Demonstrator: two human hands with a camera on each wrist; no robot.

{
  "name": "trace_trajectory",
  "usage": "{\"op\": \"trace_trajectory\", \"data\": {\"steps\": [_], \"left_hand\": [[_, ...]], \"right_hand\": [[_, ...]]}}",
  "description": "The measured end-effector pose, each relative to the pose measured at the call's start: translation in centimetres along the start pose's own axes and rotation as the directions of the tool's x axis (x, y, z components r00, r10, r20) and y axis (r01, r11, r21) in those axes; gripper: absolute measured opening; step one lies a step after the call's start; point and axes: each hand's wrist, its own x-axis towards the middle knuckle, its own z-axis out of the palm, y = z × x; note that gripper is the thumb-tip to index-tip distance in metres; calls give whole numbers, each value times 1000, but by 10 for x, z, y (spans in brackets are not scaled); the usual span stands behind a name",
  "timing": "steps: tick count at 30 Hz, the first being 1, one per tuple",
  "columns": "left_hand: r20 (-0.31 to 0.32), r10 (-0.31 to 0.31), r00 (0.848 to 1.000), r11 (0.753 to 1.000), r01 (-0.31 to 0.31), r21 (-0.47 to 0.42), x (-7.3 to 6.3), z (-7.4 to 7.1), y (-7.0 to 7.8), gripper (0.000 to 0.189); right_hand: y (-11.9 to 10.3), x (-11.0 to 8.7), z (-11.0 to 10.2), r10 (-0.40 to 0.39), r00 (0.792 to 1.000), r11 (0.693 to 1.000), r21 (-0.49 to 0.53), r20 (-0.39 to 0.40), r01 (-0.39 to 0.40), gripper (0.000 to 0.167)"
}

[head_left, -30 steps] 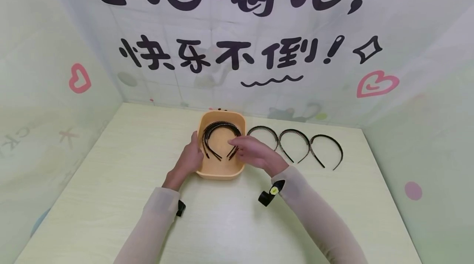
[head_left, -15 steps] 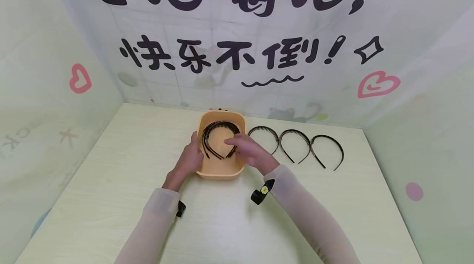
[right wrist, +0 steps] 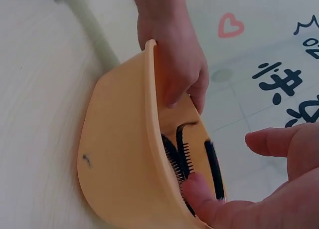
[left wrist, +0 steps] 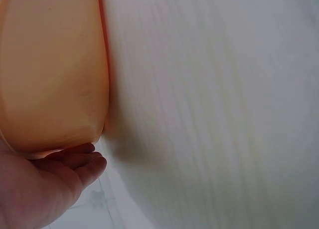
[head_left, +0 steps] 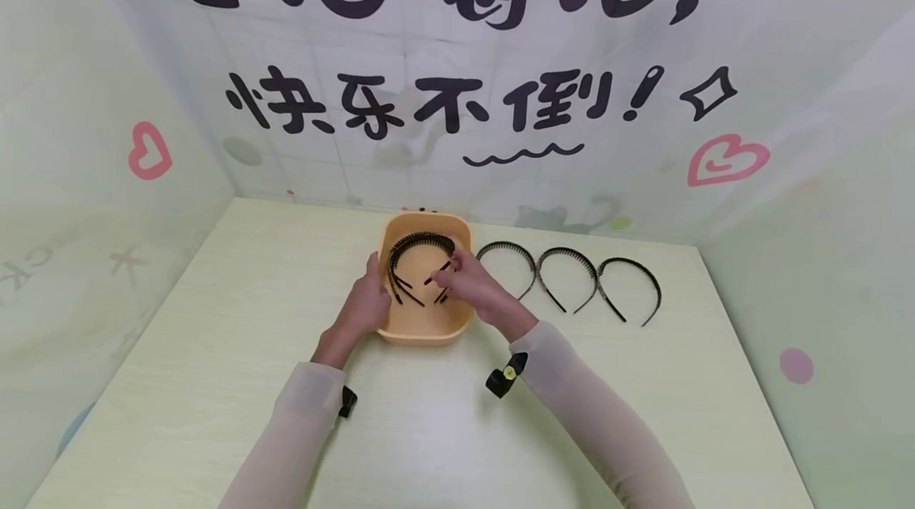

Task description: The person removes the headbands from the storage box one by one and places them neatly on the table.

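A light orange plastic box stands at the back of the table with several black toothed headbands inside. My left hand grips its left wall; the thumb is inside in the right wrist view, and the fingers lie along the outside in the left wrist view. Over the right rim, my right hand reaches in and holds one headband, whose end stands up by the fingers. Part of that headband is hidden behind the hand. Other headbands lie just below the fingertips.
To the right of the box, a row of three headbands lies on the table: one beside the box, a middle one, and an outer one. A printed cloth wall rises behind the table.
My right hand has shifted slightly left, deeper into the box, and a headband end now shows raised and turned by its fingers. My left hand stays on the box.
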Motion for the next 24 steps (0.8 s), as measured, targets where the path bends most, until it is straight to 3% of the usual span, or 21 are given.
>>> {"op": "trace_trajectory", "data": {"steps": [3,6,14,19,24], "left_hand": [[1,2,1000,1000,-2,7,0,0,0,72],[5,-1,1000,1000,1,6,1,0,-1,71],[-4,0,1000,1000,0,11,1,-1,0,71],[-3,4,1000,1000,-4,8,1,-1,0,71],[-3,6,1000,1000,-6,14,0,-1,1,72]], "right_hand": [[1,2,0,-2,1000,999,34,8,2,32],[1,4,0,11,1000,999,47,-4,-11,28],[-1,9,5,21,998,999,42,-56,-19,50],[0,13,10,1,993,999,39,-120,4,45],[4,18,12,-38,975,992,111,-220,64,54]]}}
